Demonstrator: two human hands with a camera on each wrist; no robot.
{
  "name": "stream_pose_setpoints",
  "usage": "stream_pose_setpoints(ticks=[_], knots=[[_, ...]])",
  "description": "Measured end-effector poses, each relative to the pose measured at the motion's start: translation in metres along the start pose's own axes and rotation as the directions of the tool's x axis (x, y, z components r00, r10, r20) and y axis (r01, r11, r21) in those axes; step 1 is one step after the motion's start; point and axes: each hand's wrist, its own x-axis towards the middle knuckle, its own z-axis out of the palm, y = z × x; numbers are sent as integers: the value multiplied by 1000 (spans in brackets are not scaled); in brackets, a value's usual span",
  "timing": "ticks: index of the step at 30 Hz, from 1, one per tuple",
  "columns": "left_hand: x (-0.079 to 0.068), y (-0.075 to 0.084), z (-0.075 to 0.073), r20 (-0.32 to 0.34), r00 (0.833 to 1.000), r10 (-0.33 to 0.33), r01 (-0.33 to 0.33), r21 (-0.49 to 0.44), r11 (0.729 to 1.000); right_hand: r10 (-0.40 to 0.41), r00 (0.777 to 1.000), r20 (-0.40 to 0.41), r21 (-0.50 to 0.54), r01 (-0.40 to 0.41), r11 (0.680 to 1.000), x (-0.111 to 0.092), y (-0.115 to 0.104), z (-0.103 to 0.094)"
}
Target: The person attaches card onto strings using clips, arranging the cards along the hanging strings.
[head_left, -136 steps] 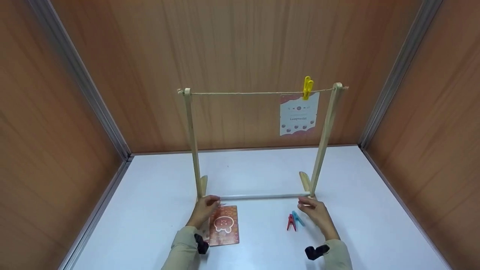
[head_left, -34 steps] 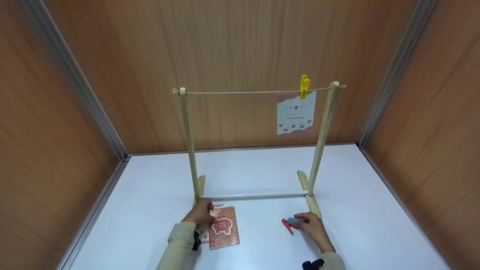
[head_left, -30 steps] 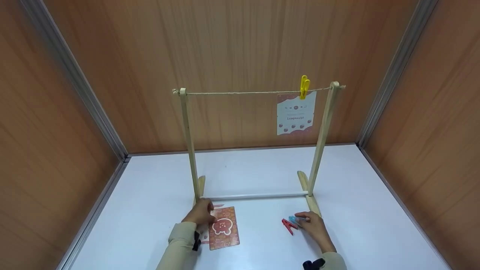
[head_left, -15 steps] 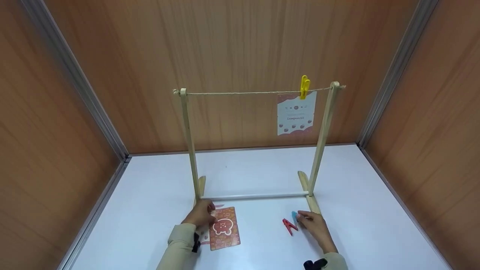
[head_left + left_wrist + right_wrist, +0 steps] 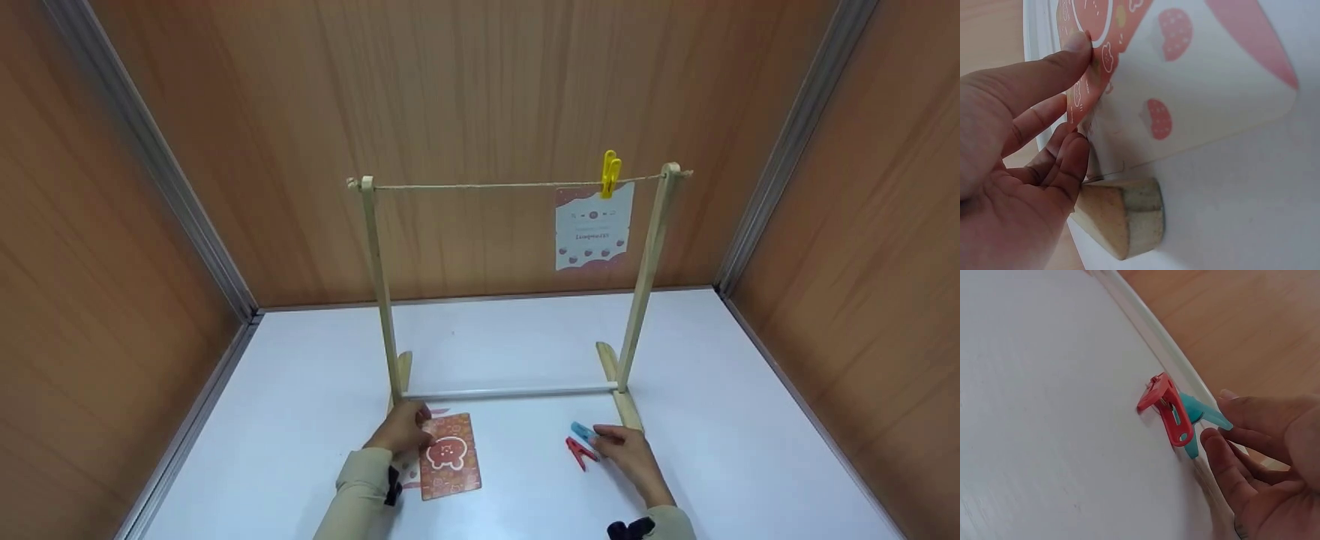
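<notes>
My left hand pinches the left edge of a red card with a bear face, thumb on top and fingers beneath, as the left wrist view shows. Partly under it lies a white card with strawberries. With the fingertips of my right hand I hold one handle of a blue clothespin. A red clothespin lies against it on the table. From the string of a wooden rack hangs a white and pink card, held by a yellow clothespin.
The rack's white bottom rod runs just beyond both hands. Its right foot lies close to my right hand, its left foot beside my left. Wood-grain panels enclose the white table.
My right hand has left the rack's right foot and come down to the clothespins, where the blue one has turned in my fingertips. My left hand has shifted slightly down onto the red card.
</notes>
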Motion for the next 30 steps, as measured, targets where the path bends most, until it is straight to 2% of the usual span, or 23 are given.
stream_pose_setpoints(ticks=[6,13,22,27,30], knots=[[0,0,0,6,1000,-13,13,4,1000,-64,998,20,-45,65,997,0,0,2],[-1,1,-1,5,1000,-17,17,18,1000,-131,991,-7,-120,130,984,0,0,2],[-2,-1,-2,17,999,40,-41,27,999,-217,974,-63,-159,205,966,0,3,2],[-2,0,-3,18,999,51,-51,3,999,-214,974,-69,-138,203,969,-1,2,2],[-4,2,-4,24,999,30,-29,-18,999,-183,981,-61,-87,178,980,-1,0,2]])
